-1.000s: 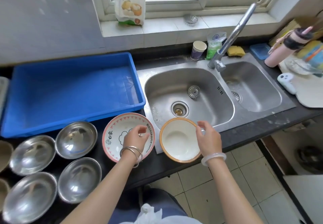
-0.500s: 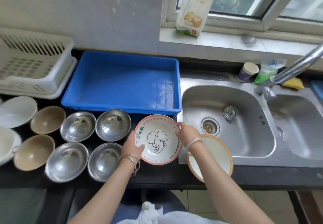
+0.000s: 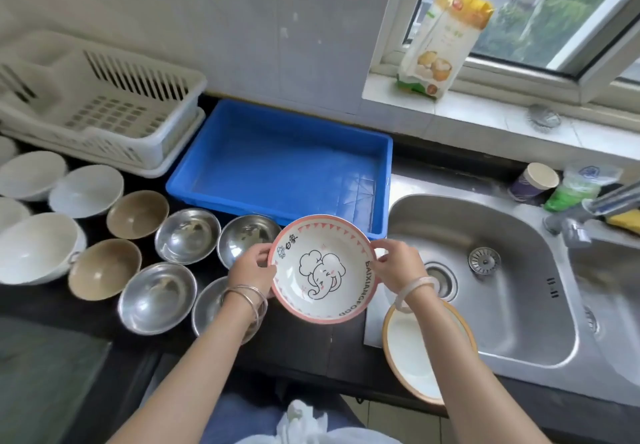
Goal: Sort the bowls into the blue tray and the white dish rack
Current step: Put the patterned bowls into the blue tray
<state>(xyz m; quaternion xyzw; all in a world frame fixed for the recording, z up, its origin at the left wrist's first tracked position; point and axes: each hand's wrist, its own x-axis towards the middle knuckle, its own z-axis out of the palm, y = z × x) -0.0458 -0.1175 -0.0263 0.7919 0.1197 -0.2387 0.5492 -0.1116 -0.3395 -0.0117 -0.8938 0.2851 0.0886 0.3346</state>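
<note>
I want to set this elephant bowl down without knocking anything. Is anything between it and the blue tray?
Nothing visible. The elephant bowl, held at its rim by the left hand and right hand, hangs just in front of the blue tray, which looks empty. The steel bowls sit lower, to the left.

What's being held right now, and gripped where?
The elephant-print bowl, lifted in both hands by its pink rim: left hand on the left edge, right hand on the right edge. The orange-rimmed bowl sits untouched on the counter.
</note>
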